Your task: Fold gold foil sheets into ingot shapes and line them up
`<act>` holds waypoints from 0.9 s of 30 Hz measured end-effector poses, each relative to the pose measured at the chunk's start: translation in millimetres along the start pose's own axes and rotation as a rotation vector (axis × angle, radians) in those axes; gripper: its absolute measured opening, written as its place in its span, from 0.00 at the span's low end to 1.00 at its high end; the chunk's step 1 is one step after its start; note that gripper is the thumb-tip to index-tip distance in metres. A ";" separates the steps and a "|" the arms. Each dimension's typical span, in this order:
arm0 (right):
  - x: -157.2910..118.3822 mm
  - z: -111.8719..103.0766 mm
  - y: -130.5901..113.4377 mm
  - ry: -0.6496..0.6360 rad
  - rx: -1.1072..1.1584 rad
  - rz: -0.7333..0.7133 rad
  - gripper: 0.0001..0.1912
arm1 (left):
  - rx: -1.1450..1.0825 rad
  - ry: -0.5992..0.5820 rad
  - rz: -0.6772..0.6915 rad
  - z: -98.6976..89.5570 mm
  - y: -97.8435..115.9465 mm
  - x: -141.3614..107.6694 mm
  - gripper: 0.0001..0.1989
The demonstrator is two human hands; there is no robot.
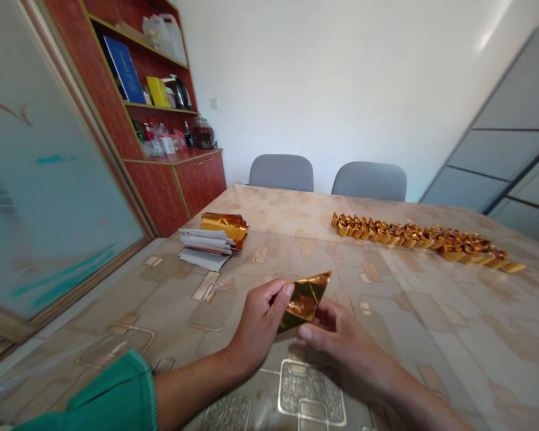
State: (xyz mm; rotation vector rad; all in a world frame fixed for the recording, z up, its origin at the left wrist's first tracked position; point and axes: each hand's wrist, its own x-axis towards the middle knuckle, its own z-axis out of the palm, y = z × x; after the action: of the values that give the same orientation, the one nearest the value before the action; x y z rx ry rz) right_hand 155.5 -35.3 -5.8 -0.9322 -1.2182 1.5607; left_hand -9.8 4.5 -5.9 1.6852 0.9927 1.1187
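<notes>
A piece of shiny gold foil (306,298), creased and folded to a slanted shape with a pointed upper right corner, is held up above the near part of the bench (278,209). The left hand (260,317) is clamped on its left side, thumb lying over the front. The right hand (336,329) is at its lower right edge, the thumb near the bottom corner and the fingertips partly hidden; whether it grips the foil, I cannot tell. A green sleeve (108,389) covers part of the left arm. Beyond the hands, to the left, a pile of gold sheets (222,224) lies against white-faced sheets (204,242), its edges uneven. Well apart, on the right, many small folded gold pieces (413,236) stand packed together in a long slanting band. The bench has a patterned cover of rounded rectangles. Two grey chairs (281,172) stand at its far side, before a white wall (323,78). At the back left, a red-brown cabinet (197,179) bears a blue folder (124,70), a yellow box (158,91), a kettle (179,93) and a dark-filled jar (203,133).
</notes>
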 end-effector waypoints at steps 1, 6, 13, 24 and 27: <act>-0.1 6.1 4.7 0.008 0.045 0.006 0.21 | -0.019 -0.003 -0.011 2.3 1.2 -0.6 0.20; -0.1 7.8 12.5 0.024 0.172 -0.005 0.16 | -0.175 -0.025 -0.115 7.2 3.3 -0.9 0.21; -2.5 -0.9 -9.4 0.153 0.054 -0.070 0.11 | -0.423 -0.285 -0.215 -0.4 3.6 -2.0 0.18; -1.0 -8.9 -18.9 0.211 -0.153 -0.113 0.17 | -0.245 -0.310 -0.256 -1.9 4.5 -9.1 0.11; -1.0 -17.2 -18.8 0.242 -0.205 -0.085 0.18 | -0.193 -0.262 -0.204 -3.2 5.5 -9.8 0.14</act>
State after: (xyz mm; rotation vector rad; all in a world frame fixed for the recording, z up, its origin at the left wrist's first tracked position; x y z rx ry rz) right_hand 175.7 -29.8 8.7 -1.1505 -1.2418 1.2323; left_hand -14.7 -5.6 -2.6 1.4937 0.8399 0.8089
